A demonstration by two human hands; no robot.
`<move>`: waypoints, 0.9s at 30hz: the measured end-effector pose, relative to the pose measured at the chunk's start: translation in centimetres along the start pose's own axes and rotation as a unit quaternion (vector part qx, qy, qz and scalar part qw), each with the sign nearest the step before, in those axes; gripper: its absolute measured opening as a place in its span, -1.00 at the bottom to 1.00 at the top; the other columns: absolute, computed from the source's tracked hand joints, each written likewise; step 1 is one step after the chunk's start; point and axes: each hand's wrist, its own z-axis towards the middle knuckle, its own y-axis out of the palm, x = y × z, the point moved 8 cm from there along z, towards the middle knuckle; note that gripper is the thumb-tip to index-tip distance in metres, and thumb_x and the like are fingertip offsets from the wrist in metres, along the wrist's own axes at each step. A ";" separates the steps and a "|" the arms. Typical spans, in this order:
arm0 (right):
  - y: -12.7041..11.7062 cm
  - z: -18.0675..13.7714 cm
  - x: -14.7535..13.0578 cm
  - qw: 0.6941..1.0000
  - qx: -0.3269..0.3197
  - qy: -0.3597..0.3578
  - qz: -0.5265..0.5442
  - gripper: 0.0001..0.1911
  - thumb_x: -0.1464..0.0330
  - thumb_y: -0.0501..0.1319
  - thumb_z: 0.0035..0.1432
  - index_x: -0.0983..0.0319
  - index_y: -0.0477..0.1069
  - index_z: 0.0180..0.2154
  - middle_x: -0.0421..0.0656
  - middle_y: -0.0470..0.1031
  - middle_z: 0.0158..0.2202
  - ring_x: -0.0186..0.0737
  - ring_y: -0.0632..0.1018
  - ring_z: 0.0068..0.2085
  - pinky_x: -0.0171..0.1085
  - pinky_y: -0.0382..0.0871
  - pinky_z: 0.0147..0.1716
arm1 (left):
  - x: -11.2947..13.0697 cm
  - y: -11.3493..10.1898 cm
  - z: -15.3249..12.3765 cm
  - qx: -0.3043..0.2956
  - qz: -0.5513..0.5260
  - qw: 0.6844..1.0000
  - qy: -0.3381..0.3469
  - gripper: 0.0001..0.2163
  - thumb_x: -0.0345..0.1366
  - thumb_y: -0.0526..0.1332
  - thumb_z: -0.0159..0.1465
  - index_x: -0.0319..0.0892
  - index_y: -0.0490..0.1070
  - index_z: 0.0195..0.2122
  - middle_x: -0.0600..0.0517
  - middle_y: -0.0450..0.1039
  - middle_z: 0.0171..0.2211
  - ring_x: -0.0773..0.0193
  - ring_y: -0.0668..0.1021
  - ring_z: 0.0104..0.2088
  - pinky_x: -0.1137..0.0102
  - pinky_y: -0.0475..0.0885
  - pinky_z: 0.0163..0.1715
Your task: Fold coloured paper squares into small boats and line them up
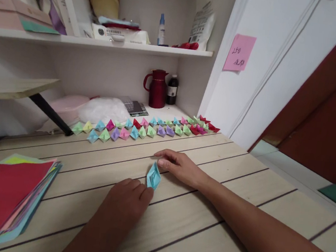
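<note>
A light blue folded paper boat (153,176) stands on the wooden table between my hands. My left hand (129,201) is closed at the boat's near tip, its fingers curled and their ends partly hidden. Just beyond the far tip, my right hand (183,168) lies on its side with the fingers stretched out and apart from the thumb. Its thumb is close beside the boat; I cannot tell whether they touch. Behind, two rows of small paper boats (124,133) in several colours run along the table's back edge.
A stack of coloured paper (2,199), red on top, lies at the left. Behind the table, a shelf holds a dark red jug (158,89), a dark bottle (172,89) and a white plastic bag (104,109). A black-legged small stand (16,87) is at the far left.
</note>
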 end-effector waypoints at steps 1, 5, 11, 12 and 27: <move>0.2 0.0 0.0 1.000 -0.005 0.002 0.004 -0.66 0.22 0.22 0.18 0.21 0.45 -0.03 -0.17 0.51 -0.30 -0.22 0.50 -0.26 -0.25 0.39 -0.21 | 0.3 -0.3 0.1 0.012 0.011 1.000 0.010 -0.77 -0.64 0.06 0.18 -0.19 0.41 -0.38 0.05 0.45 -0.53 0.18 0.48 -0.52 0.31 0.31 -0.53; 0.6 0.1 0.2 1.000 -0.003 -0.004 -0.023 -0.70 0.37 0.23 0.13 0.23 0.49 -0.07 -0.22 0.47 -0.40 -0.29 0.47 -0.36 -0.32 0.36 -0.32 | 1.3 -0.8 0.3 0.044 0.022 0.998 0.042 -0.75 -0.62 0.02 0.21 -0.19 0.40 -0.41 0.06 0.42 -0.56 0.20 0.46 -0.56 0.32 0.31 -0.56; 0.5 0.3 0.4 0.995 0.004 -0.016 -0.098 -0.79 0.48 0.18 0.12 0.22 0.57 -0.25 -0.18 0.57 -0.33 -0.28 0.52 -0.32 -0.34 0.34 -0.29 | -0.9 0.2 0.0 0.066 -0.081 0.993 -0.059 -0.88 -0.39 0.15 0.29 -0.15 0.47 -0.22 0.06 0.57 -0.42 0.20 0.58 -0.43 0.31 0.43 -0.44; 0.4 0.3 0.4 0.994 0.004 -0.018 -0.105 -0.81 0.48 0.19 0.13 0.22 0.57 -0.26 -0.18 0.58 -0.32 -0.28 0.52 -0.31 -0.34 0.33 -0.29 | -1.6 0.6 -0.1 0.056 -0.106 0.989 -0.089 -0.88 -0.36 0.18 0.28 -0.13 0.47 -0.18 0.06 0.60 -0.37 0.21 0.60 -0.39 0.32 0.45 -0.40; 0.6 0.5 -0.4 0.982 0.019 -0.033 -0.185 -0.94 0.41 0.29 0.10 0.22 0.56 -0.37 -0.20 0.59 -0.38 -0.30 0.52 -0.35 -0.36 0.25 -0.32 | -4.0 2.9 -0.3 -0.012 -0.219 0.954 -0.206 -0.85 -0.25 0.16 0.30 -0.04 0.51 -0.18 0.11 0.62 -0.25 0.24 0.61 -0.26 0.35 0.43 -0.25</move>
